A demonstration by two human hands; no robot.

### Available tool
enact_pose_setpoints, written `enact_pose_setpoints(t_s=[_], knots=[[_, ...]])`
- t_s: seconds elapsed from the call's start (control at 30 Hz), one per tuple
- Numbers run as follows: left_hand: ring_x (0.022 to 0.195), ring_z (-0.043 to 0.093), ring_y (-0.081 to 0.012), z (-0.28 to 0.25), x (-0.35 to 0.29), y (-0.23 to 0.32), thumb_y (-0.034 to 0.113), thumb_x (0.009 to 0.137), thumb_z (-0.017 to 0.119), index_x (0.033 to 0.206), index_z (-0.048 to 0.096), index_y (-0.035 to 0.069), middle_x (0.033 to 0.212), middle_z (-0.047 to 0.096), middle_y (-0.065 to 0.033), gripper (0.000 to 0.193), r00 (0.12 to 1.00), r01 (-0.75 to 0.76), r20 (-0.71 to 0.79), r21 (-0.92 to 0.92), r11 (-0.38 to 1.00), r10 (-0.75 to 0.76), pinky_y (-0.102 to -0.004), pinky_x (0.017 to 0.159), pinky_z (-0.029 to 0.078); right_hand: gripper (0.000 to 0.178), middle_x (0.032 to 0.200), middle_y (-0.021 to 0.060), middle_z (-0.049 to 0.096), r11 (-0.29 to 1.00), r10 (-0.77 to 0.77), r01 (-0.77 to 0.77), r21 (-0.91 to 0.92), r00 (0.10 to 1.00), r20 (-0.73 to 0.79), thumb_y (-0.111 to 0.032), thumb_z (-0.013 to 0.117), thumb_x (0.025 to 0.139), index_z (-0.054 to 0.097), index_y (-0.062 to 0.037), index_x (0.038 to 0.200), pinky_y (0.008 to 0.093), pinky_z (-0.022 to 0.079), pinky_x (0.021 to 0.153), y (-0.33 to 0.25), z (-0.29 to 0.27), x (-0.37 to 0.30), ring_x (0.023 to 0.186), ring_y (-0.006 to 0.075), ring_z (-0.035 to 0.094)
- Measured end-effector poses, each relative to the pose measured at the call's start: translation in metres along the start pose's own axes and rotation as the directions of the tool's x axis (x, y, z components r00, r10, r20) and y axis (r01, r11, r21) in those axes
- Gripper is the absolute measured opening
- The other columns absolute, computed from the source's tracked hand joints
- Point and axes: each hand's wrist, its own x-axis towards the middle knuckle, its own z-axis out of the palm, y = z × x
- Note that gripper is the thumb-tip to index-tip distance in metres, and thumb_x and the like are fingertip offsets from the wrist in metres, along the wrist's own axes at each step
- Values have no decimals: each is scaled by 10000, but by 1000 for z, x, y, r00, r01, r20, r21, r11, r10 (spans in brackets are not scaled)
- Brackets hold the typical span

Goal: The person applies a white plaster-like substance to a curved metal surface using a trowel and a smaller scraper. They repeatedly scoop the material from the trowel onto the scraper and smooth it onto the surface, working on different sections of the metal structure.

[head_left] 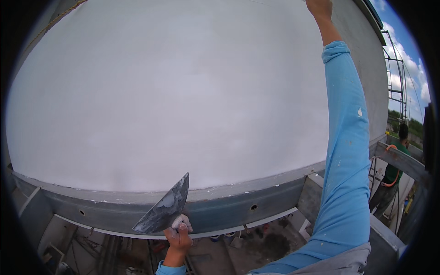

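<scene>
My left hand (179,233) is low in the view, its fingers closed round the handle of a wide putty knife (166,206). White smears cover part of its fingers. The grey metal blade is tilted, with one corner pointing up in front of the wall's lower edge. My right hand (321,8) reaches high to the upper right, cut off by the picture's edge. Its fingers look closed, but whatever they hold is out of sight. Smooth white coating covers the broad wall panel (183,101) before me. My blue right sleeve has white spatters and hides part of the wall.
Below the panel runs a grey metal beam (224,211) with round holes. Under it, the ground lies far down, with buckets (229,235) and scattered materials. A person in green (393,169) stands at the right near scaffolding (398,68). A rope (55,20) hangs at the upper left.
</scene>
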Motion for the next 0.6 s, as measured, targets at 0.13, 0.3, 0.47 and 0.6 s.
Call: enact_pose_setpoints(t_s=[0.13,0.3,0.47,0.6], knots=[[536,486,-97,6,-4,1,450,1018,529,1281,370,1,736,536,-64,544,996,49,-78,-33,998,-51,-227,455,380,584,1201,263,670,935,218,-180,-306,972,92,-494,562,914,696,21,1155,499,483,982,152,-24,1,1136,448,628],[517,474,-107,4,-11,-8,499,1004,523,1237,378,8,723,526,-68,563,986,100,-137,16,995,-97,-234,456,378,561,1269,240,648,884,340,-255,-391,926,164,-464,568,915,683,3,1205,492,472,1011,205,-28,-23,1194,424,606],[500,479,-109,7,-11,-7,505,1000,516,1155,386,20,716,527,-80,526,984,88,-161,41,995,-80,-225,443,370,600,1282,246,638,883,359,-257,-392,909,213,-479,566,914,665,25,1226,487,461,1025,214,-21,-26,1219,423,590],[507,480,-110,15,-11,-3,512,1002,514,1143,376,29,705,524,-74,522,971,98,-222,48,994,-85,-226,445,365,619,1284,241,640,898,332,-226,-378,912,243,-507,560,911,668,13,1230,487,456,1030,219,-7,-22,1225,422,586]])
